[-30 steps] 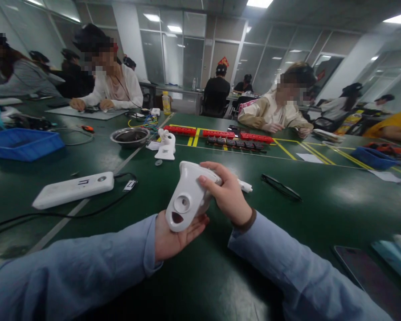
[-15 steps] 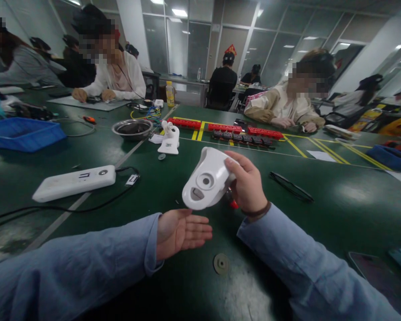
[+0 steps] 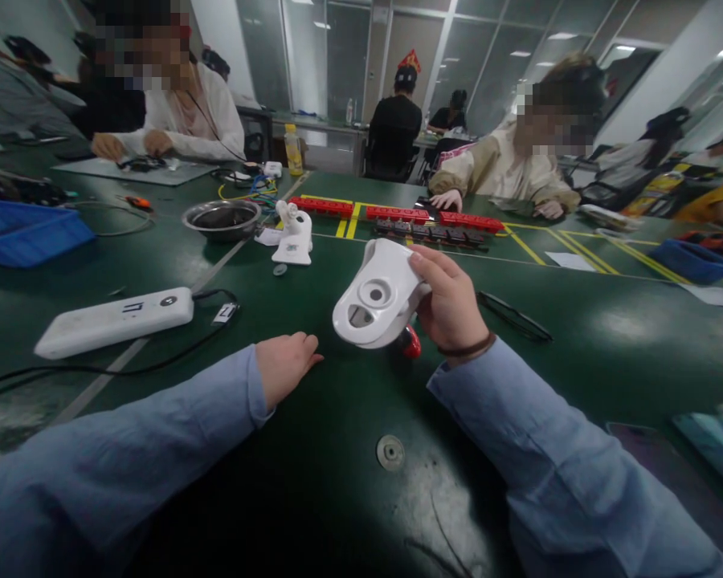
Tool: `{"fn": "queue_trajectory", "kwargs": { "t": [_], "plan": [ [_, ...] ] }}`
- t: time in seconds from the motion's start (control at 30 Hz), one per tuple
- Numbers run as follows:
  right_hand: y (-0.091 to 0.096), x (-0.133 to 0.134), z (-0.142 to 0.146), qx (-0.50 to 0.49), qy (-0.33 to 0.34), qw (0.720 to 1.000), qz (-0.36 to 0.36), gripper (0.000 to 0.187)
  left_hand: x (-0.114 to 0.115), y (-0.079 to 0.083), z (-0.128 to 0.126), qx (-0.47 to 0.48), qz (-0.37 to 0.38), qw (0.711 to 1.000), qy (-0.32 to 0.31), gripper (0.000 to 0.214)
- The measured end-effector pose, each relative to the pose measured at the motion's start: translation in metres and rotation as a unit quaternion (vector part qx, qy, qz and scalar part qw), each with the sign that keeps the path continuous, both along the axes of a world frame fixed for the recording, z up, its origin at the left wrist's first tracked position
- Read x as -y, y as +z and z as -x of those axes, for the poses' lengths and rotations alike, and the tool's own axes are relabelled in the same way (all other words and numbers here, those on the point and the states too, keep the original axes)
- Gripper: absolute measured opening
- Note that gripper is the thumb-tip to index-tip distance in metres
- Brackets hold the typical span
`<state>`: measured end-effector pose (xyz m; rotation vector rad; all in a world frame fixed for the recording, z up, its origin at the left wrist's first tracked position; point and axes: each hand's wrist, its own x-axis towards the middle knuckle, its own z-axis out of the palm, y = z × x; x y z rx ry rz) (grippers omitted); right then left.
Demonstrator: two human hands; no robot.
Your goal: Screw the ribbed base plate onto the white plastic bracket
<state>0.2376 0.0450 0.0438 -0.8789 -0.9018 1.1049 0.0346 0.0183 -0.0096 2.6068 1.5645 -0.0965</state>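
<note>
My right hand (image 3: pixel 449 301) grips a white plastic housing (image 3: pixel 378 291) by its right side, above the table. The housing has a round recess with a dark hole and an oval opening below it. Just under it shows a red and black object (image 3: pixel 410 341), partly hidden. To the left, my left hand (image 3: pixel 286 365) is palm down close to the table, fingers curled and pinched together. Whatever its fingertips hold, if anything, cannot be made out. A grey disc (image 3: pixel 390 453) with a centre hole lies on the table nearer to me.
Left stand a white power bank (image 3: pixel 117 321) with a black cable, a metal bowl (image 3: pixel 222 218) and a blue bin (image 3: pixel 30 233). A white bracket (image 3: pixel 294 237) stands beyond the housing. Red strips (image 3: pixel 398 214) line the back. Black tweezers (image 3: pixel 515 317) lie right. Co-workers sit opposite.
My left hand has turned from open, palm up, to palm down with curled fingers, and moved left toward the table. The housing has tilted slightly in my right hand. The view has shifted.
</note>
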Motion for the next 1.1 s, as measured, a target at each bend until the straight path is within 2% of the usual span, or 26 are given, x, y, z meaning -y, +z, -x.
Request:
{"fn": "queue_trajectory", "kwargs": {
  "t": [0.07, 0.1, 0.13, 0.17, 0.2, 0.27, 0.3, 0.33, 0.37, 0.4, 0.43, 0.47, 0.5, 0.6, 0.63, 0.67, 0.7, 0.77, 0.83, 0.9, 1.0, 1.1],
  "plan": [
    [0.002, 0.001, -0.001, -0.009, 0.006, 1.000, 0.002, 0.020, 0.002, 0.004, 0.000, 0.080, 0.015, 0.996, 0.024, 0.025],
    [0.002, 0.001, -0.003, -0.011, 0.009, 1.000, 0.003, 0.020, 0.005, 0.007, -0.001, 0.146, 0.054, 0.987, 0.040, 0.024],
    [0.003, 0.001, -0.004, -0.012, 0.012, 1.000, 0.004, 0.021, 0.009, 0.010, -0.003, 0.220, 0.129, 0.965, 0.055, 0.023],
    [0.004, 0.001, -0.005, -0.014, 0.016, 1.000, 0.005, 0.022, 0.014, 0.012, -0.006, 0.291, 0.236, 0.925, 0.064, 0.023],
    [0.005, 0.001, -0.006, -0.016, 0.021, 1.000, 0.004, 0.023, 0.020, 0.015, -0.011, 0.353, 0.357, 0.863, 0.067, 0.025],
    [0.007, 0.002, -0.006, -0.029, 0.031, 0.999, 0.003, 0.024, 0.034, 0.018, -0.023, 0.423, 0.570, 0.702, 0.069, 0.029],
    [0.008, 0.003, -0.006, -0.037, 0.035, 0.999, 0.005, 0.024, 0.041, 0.019, -0.030, 0.438, 0.639, 0.627, 0.078, 0.029],
    [0.009, 0.003, -0.006, -0.044, 0.039, 0.998, 0.008, 0.023, 0.047, 0.020, -0.037, 0.454, 0.681, 0.566, 0.098, 0.027],
    [0.009, 0.004, -0.006, -0.050, 0.042, 0.998, 0.011, 0.023, 0.053, 0.021, -0.043, 0.473, 0.702, 0.516, 0.130, 0.023],
    [0.010, 0.005, -0.006, -0.054, 0.043, 0.998, 0.015, 0.022, 0.057, 0.022, -0.049, 0.490, 0.708, 0.480, 0.167, 0.019],
    [0.011, 0.006, -0.006, -0.055, 0.045, 0.997, 0.018, 0.022, 0.061, 0.023, -0.053, 0.504, 0.702, 0.463, 0.197, 0.016],
    [0.012, 0.007, -0.007, -0.055, 0.046, 0.997, 0.021, 0.022, 0.064, 0.024, -0.057, 0.516, 0.680, 0.477, 0.211, 0.013],
    [0.013, 0.007, -0.007, -0.055, 0.046, 0.997, 0.021, 0.022, 0.065, 0.025, -0.060, 0.514, 0.640, 0.536, 0.198, 0.008],
    [0.014, 0.008, -0.008, -0.055, 0.046, 0.997, 0.024, 0.022, 0.069, 0.025, -0.064, 0.424, 0.435, 0.793, 0.051, 0.017],
    [0.014, 0.008, -0.008, -0.056, 0.049, 0.997, 0.026, 0.022, 0.070, 0.024, -0.066, 0.373, 0.354, 0.857, -0.006, 0.022],
    [0.014, 0.008, -0.008, -0.058, 0.052, 0.997, 0.030, 0.022, 0.071, 0.023, -0.068, 0.316, 0.282, 0.904, -0.054, 0.030],
    [0.013, 0.008, -0.007, -0.059, 0.056, 0.996, 0.035, 0.022, 0.072, 0.021, -0.071, 0.257, 0.225, 0.935, -0.093, 0.040],
    [0.013, 0.009, -0.006, -0.060, 0.064, 0.995, 0.043, 0.021, 0.072, 0.016, -0.076, 0.137, 0.133, 0.970, -0.152, 0.050],
    [0.013, 0.010, -0.006, -0.057, 0.067, 0.995, 0.046, 0.019, 0.069, 0.011, -0.076, 0.058, 0.077, 0.980, -0.176, 0.045],
    [0.014, 0.013, -0.008, -0.050, 0.069, 0.995, 0.047, 0.020, 0.062, 0.005, -0.068, 0.023, 0.046, 0.984, -0.171, 0.037],
    [0.014, 0.019, -0.010, -0.043, 0.086, 0.993, 0.061, 0.022, 0.043, -0.001, -0.040, 0.026, 0.026, 0.988, -0.149, 0.028],
    [0.005, 0.030, -0.007, -0.039, 0.126, 0.987, 0.090, 0.023, 0.024, -0.005, -0.006, 0.150, 0.065, 0.979, -0.122, 0.018]
  ]
}}
